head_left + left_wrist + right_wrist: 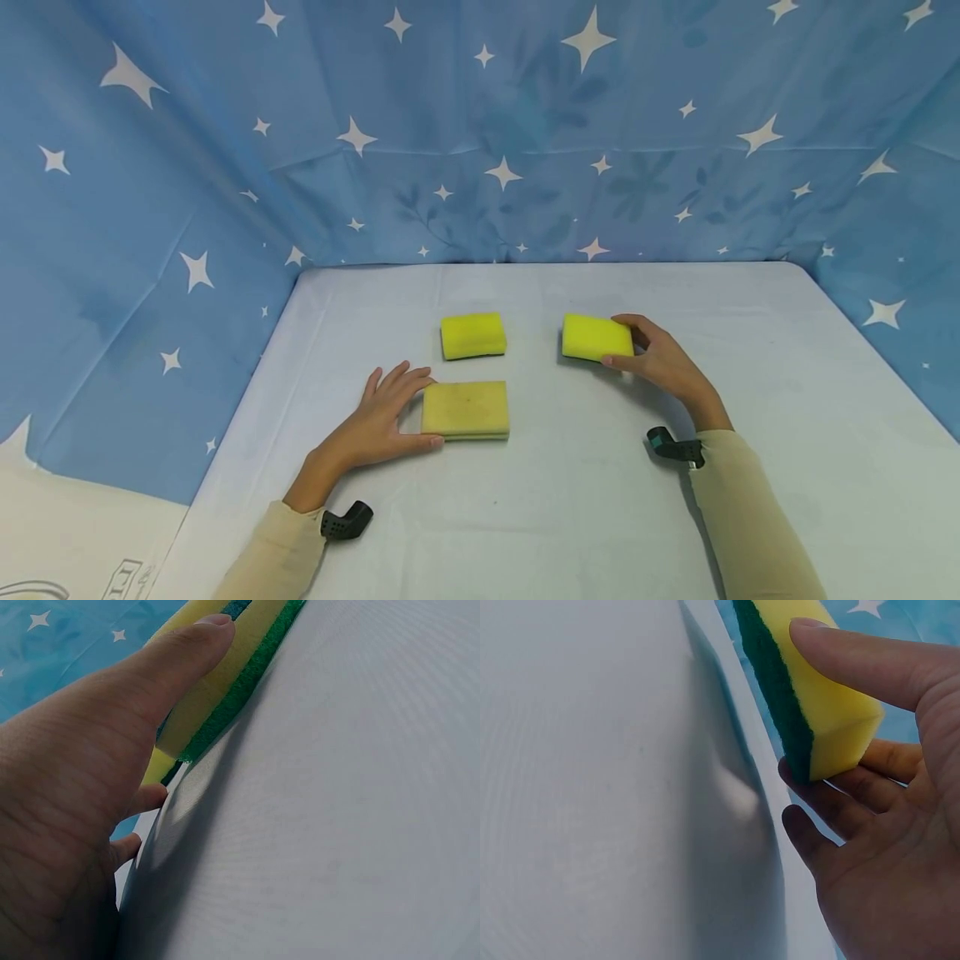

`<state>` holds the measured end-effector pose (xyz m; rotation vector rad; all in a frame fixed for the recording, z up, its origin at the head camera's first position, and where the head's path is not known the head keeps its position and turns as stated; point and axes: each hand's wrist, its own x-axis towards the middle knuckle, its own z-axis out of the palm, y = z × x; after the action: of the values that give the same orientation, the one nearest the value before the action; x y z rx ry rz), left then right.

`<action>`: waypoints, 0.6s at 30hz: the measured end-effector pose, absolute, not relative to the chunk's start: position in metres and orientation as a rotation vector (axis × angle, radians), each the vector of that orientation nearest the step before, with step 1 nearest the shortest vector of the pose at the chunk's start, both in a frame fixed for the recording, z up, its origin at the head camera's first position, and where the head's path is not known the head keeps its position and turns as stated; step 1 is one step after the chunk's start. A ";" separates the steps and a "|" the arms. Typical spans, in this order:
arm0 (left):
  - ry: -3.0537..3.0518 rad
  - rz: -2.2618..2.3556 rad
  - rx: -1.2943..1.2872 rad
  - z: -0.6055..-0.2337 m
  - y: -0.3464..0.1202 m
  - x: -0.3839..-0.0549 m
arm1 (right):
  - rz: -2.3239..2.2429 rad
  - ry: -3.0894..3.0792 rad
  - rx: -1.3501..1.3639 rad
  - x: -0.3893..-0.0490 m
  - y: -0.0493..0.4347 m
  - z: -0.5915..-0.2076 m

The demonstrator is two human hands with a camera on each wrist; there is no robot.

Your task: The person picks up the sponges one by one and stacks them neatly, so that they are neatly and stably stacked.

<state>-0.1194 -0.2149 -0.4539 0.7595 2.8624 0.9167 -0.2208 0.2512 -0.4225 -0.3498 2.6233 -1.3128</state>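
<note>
In the head view my left hand [375,423] grips the left end of a stack of two sponges [467,408], thumb at the near side and a finger at the far corner. Green scouring layers show between and under the yellow foam of these stacked sponges [217,697] in the left wrist view. Farther right, my right hand [660,360] pinches a bright yellow sponge [595,336] between thumb and fingers. The right wrist view shows that sponge's dark green scouring side facing the table, with a gap below it. Behind the stack lies another yellow sponge [474,337].
A white cloth [570,500] covers the table. Blue fabric with white stars [480,108] hangs behind it and along both sides. Each wrist wears a small dark camera, the left camera [347,521] and the right camera [673,446], close over the cloth.
</note>
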 end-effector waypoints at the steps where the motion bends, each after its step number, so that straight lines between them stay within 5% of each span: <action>1: 2.862 0.913 0.757 -0.454 -0.215 -0.120 | -1.309 2.627 -0.357 -0.221 0.251 -0.422; 18: 2.872 0.926 0.772 -0.457 -0.215 -0.121 | -1.283 2.643 -0.400 -0.218 0.242 -0.419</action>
<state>-0.1208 -0.2147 -0.4565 0.7715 2.8717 0.9262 -0.2176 0.2423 -0.4188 -0.3999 2.6435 -1.2834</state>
